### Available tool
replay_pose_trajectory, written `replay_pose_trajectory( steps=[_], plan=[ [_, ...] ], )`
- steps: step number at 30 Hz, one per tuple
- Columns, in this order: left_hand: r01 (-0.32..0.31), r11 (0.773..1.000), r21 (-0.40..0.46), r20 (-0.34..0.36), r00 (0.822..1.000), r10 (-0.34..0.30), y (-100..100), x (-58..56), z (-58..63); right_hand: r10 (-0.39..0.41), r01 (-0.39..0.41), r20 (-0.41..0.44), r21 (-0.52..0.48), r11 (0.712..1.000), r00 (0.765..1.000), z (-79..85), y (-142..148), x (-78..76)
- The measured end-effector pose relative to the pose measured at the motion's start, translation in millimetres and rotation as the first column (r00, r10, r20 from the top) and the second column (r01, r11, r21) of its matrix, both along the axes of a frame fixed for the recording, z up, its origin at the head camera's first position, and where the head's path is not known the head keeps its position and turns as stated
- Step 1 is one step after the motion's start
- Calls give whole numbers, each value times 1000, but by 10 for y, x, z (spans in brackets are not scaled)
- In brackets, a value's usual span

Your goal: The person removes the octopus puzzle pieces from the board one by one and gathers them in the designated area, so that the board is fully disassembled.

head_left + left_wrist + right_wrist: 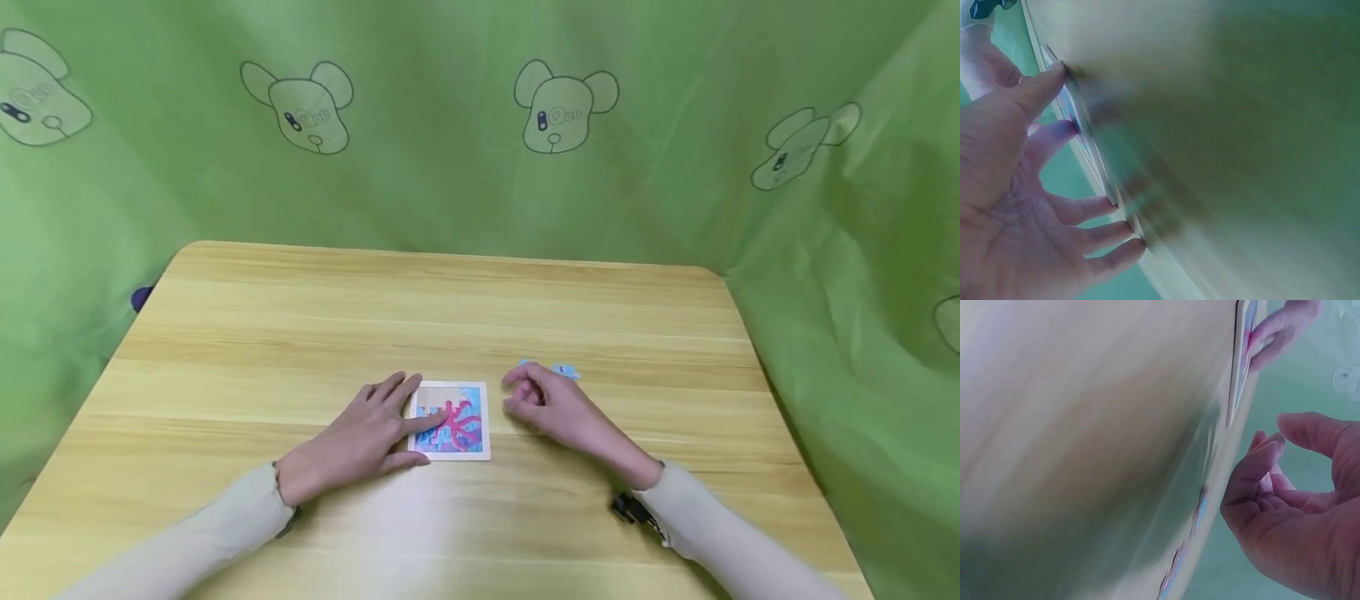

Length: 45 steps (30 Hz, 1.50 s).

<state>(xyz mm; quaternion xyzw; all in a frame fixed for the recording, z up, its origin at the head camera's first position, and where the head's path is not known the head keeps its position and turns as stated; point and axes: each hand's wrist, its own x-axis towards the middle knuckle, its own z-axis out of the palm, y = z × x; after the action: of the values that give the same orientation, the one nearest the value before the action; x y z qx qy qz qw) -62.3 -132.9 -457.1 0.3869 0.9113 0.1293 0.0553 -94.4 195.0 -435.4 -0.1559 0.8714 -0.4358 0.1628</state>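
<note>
In the head view a small jigsaw puzzle with a white frame (pixel 487 422) lies on the table, showing a pink octopus on blue; bare tan backing shows at its upper left. My left hand (pixel 367 433) has its fingers spread over the puzzle's left side, index fingertip on the picture and thumb at the lower edge. To the right, my right hand (pixel 558 407) hovers over the table with loosely curled fingers. The right wrist view shows a gap between thumb and index finger, and nothing held. Just beyond that hand lies a blue puzzle piece (pixel 566 371), with another partly hidden behind the fingers.
The wooden table (pixel 300 317) has rounded far corners. A green curtain (pixel 442 192) with bear-head drawings hangs behind it and along the sides. Something dark purple (pixel 141 297) shows past the table's left edge.
</note>
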Motion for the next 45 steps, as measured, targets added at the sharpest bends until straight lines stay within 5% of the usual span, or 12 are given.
replay_pose_trajectory(
  steps=[10, 19, 30, 45],
  plan=[
    [0, 1000, 3, 18, 1000, 0, 2, 0, -11, 122, -122, 29, 9, 992, 992, -35, -398, 91],
    [-1, 1000, 9, -3, 1000, 1, -6, -6, 3, 154, -158, 46, 80, 984, 987, -75, -525, 66],
    [5, 1000, -4, -22, 1000, -5, -15, 4, 5, 158, -150, -36, 170, 974, 987, -87, -606, 59],
    [10, 1000, -14, -17, 1000, -10, -8, -1, 12, 123, -110, -66, 171, 979, 990, -106, -568, 4]
  ],
)
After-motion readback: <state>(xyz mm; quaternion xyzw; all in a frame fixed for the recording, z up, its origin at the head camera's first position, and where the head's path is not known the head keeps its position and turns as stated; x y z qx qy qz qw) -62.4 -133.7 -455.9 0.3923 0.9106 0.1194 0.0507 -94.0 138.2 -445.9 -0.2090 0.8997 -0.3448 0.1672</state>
